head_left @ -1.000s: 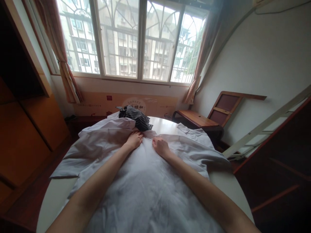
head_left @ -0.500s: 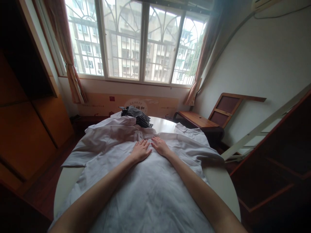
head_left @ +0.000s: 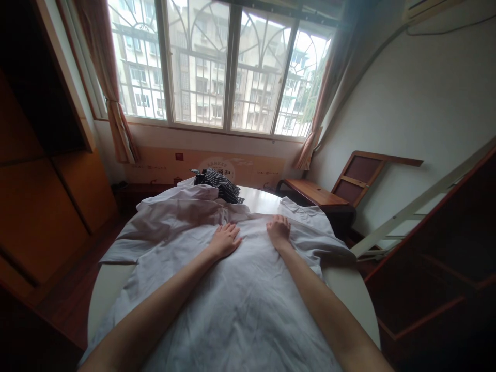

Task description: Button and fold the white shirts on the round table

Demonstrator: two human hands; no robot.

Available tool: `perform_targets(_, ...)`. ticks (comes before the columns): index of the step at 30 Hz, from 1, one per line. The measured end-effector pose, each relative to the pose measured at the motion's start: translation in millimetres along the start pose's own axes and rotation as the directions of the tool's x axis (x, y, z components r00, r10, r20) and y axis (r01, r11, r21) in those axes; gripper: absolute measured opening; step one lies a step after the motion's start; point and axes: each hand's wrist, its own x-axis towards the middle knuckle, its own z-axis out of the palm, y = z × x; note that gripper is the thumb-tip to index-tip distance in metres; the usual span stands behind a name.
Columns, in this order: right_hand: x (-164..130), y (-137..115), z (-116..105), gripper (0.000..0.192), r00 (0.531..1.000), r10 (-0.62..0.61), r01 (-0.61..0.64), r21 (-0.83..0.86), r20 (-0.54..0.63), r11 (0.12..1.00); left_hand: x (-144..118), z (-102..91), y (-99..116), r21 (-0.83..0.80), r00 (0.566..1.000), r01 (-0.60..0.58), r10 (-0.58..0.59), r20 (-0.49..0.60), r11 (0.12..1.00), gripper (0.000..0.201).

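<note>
A pale white shirt lies spread over a round white table, its sleeves reaching out to both sides and its cloth wrinkled. My left hand rests palm down on the upper middle of the shirt, fingers stretched out. To its right, my right hand also lies palm down on the fabric, near the base of the right sleeve, with its fingers slightly bent. Neither hand visibly grips the cloth. Just beyond the shirt's far edge sits a bunched black-and-white striped cloth.
Behind the table, a low wooden bench stands at the right beside a framed wooden panel leaning on the wall. Orange-brown cabinets line the left side. A ladder-like white frame slants at the right. Barred windows face me.
My right hand has slid to the right across the shirt, away from my left hand, and its fingers are bent more. My left hand stays where it was.
</note>
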Motion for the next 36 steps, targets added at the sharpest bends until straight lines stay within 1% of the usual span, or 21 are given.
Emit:
perform_targets(1,-1,0,0,0.032,0.999,0.047,-0.047,-0.018,-0.007,0.999,0,0.1,0,0.000,1.000,-0.006,0.006,-0.011,1.000,0.043)
perform_targets(3,0,1,3,0.037,0.995,0.100,-0.099,-0.048,0.019,0.994,0,0.5,0,0.002,0.999,-0.016,0.016,-0.029,1.000,0.042)
perform_targets(7,5,4,11,0.049,0.984,0.130,-0.118,-0.098,0.122,0.988,0,1.3,-1,0.002,0.999,-0.021,0.021,-0.040,1.000,0.041)
perform_targets(9,7,9,11,0.052,0.977,0.109,-0.092,-0.098,0.182,0.991,0,1.4,-1,0.000,0.999,-0.022,0.022,-0.037,1.000,0.040)
perform_targets(11,9,18,8,0.056,0.969,0.063,-0.045,-0.079,0.240,0.996,0,1.3,-1,-0.006,0.999,-0.020,0.020,-0.032,1.000,0.040)
perform_targets(13,10,29,5,0.059,0.957,-0.006,0.023,-0.053,0.290,0.998,0,1.3,-1,-0.012,0.999,-0.019,0.019,-0.027,1.000,0.040)
perform_targets(15,10,40,1,0.059,0.946,-0.087,0.101,-0.029,0.314,0.994,0,1.4,-1,-0.011,0.999,-0.024,0.023,-0.030,1.000,0.040)
perform_targets(17,10,50,0,0.052,0.940,-0.165,0.173,-0.002,0.298,0.985,0,1.7,-1,-0.007,0.999,-0.029,0.028,-0.040,1.000,0.040)
perform_targets(19,9,56,-1,0.043,0.945,-0.215,0.217,0.020,0.248,0.976,0,1.9,-1,-0.008,0.998,-0.033,0.032,-0.049,0.999,0.039)
perform_targets(22,8,59,1,0.033,0.956,-0.240,0.237,0.041,0.167,0.971,0,1.5,0,-0.016,0.998,-0.032,0.031,-0.054,0.999,0.038)
perform_targets(25,7,58,1,0.027,0.958,-0.253,0.248,0.057,0.136,0.967,0,0.1,0,-0.024,0.998,-0.029,0.027,-0.060,0.999,0.036)
perform_targets(29,4,56,-1,0.025,0.961,-0.251,0.248,0.038,0.115,0.968,-1,-1.4,0,-0.029,0.998,-0.034,0.032,-0.059,0.999,0.035)
perform_targets(33,-2,48,-11,0.030,0.970,-0.237,0.238,-0.020,0.047,0.971,-1,-1.0,0,-0.028,0.998,-0.033,0.031,-0.060,0.999,0.034)
perform_targets(35,-5,41,-16,0.033,0.960,-0.280,0.280,0.004,0.029,0.960,-1,-0.6,0,-0.028,0.997,-0.037,0.035,-0.069,0.999,0.034)
perform_targets(36,-7,37,-18,0.034,0.946,-0.323,0.321,0.038,0.030,0.946,-1,-0.5,0,-0.028,0.997,-0.038,0.035,-0.073,0.999,0.034)
